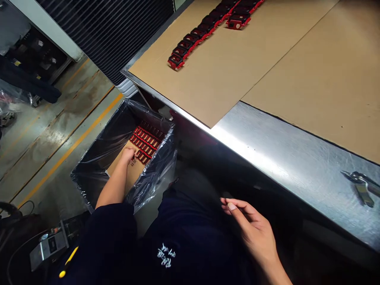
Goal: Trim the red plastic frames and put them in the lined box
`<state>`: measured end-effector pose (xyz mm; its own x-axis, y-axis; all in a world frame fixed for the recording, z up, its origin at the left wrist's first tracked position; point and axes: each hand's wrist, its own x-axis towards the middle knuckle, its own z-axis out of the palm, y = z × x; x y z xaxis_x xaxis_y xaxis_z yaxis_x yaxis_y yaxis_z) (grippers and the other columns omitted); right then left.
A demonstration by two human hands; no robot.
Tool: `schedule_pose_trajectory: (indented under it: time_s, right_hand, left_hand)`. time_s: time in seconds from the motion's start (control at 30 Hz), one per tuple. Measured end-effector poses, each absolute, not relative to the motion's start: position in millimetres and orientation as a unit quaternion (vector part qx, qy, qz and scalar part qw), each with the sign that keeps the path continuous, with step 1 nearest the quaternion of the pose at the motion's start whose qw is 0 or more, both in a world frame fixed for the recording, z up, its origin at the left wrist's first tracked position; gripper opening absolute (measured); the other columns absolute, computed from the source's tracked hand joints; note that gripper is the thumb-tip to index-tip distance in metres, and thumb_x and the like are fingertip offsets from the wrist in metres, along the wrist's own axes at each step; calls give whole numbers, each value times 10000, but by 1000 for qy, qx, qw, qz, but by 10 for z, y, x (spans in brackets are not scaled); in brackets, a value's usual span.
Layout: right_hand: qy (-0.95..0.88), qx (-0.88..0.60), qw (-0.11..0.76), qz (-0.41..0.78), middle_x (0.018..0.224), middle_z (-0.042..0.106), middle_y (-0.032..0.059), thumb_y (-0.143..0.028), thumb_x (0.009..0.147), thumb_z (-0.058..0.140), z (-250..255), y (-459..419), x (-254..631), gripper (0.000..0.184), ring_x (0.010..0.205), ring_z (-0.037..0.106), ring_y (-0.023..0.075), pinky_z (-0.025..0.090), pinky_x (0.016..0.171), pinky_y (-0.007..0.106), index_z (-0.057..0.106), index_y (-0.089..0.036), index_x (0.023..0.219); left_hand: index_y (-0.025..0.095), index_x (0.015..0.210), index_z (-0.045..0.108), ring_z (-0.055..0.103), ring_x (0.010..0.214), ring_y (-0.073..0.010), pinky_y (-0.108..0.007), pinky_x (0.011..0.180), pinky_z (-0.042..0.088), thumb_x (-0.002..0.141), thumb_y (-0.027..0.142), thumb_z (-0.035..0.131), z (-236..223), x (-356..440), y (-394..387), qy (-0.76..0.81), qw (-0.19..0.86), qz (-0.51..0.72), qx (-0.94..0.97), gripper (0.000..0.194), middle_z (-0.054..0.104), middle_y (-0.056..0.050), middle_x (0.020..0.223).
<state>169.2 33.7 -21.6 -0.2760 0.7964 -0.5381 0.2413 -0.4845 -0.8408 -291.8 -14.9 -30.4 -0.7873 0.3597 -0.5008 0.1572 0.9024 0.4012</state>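
Note:
My left hand (128,154) reaches down into a box (101,152) lined with clear plastic. Its fingers are closed at the end of a row of red-and-black frames (145,138), on the edge of one small frame (139,154); the fingertips are partly hidden. The frames lie in several rows on a brown cardboard sheet (118,160) with printed characters. My right hand (255,227) hangs in front of my body beside the metal table, thumb and fingertips drawn together, with nothing visible in it.
More red-and-black frames (190,39) stand in lines on cardboard (208,79) covering the metal table (252,138). Pliers (360,184) lie near its right edge. A black ribbed panel (113,31) stands behind the box. A grey device (49,250) and a yellow-handled tool (68,262) are lower left.

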Motion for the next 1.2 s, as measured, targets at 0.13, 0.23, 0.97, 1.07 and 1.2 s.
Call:
schedule_pose_trajectory:
  time_s: [0.13, 0.23, 0.97, 1.07, 1.2]
  right_hand:
    - [-530, -508, 174, 657, 975, 813, 119, -571, 830, 765, -150, 308, 1574, 383, 937, 767, 303, 626, 896, 458, 786, -208, 950]
    - [-527, -435, 186, 706, 975, 809, 109, -485, 822, 798, 8, 282, 1385, 380, 861, 763, 250, 632, 836, 404, 748, -205, 1074]
    - [-594, -433, 426, 527, 664, 660, -24, -160, 817, 770, 258, 202, 1727, 74, 579, 598, 104, 522, 598, 225, 705, -195, 803]
    - [-589, -439, 422, 532, 674, 669, -22, -166, 806, 782, 223, 181, 1734, 87, 583, 607, 106, 523, 599, 225, 701, -193, 792]
    - [-585, -449, 423, 527, 688, 679, -14, -160, 794, 794, 209, 139, 1728, 103, 596, 620, 108, 524, 604, 224, 696, -187, 775]
  left_hand:
    - [179, 1201, 556, 735, 1026, -191, -363, 903, 623, 984, 392, 590, 45, -2391, 90, 820, 337, 424, 186, 305, 699, -70, 1100]
    - [246, 1107, 554, 757, 1044, -231, -463, 959, 621, 894, 528, 654, 67, -1493, 304, 697, 419, 532, 236, 367, 738, -32, 1026]
    - [277, 1312, 661, 739, 1136, -246, -381, 961, 619, 957, 325, 679, 67, -18, 284, 383, 712, 469, 355, 358, 636, -106, 1457]
    - [278, 1328, 656, 732, 1129, -236, -370, 951, 617, 965, 312, 662, 71, -47, 282, 382, 703, 455, 391, 364, 624, -108, 1471]
    - [288, 1314, 661, 722, 1106, -210, -349, 935, 607, 965, 293, 663, 97, -41, 297, 375, 722, 430, 391, 349, 672, -89, 1409]
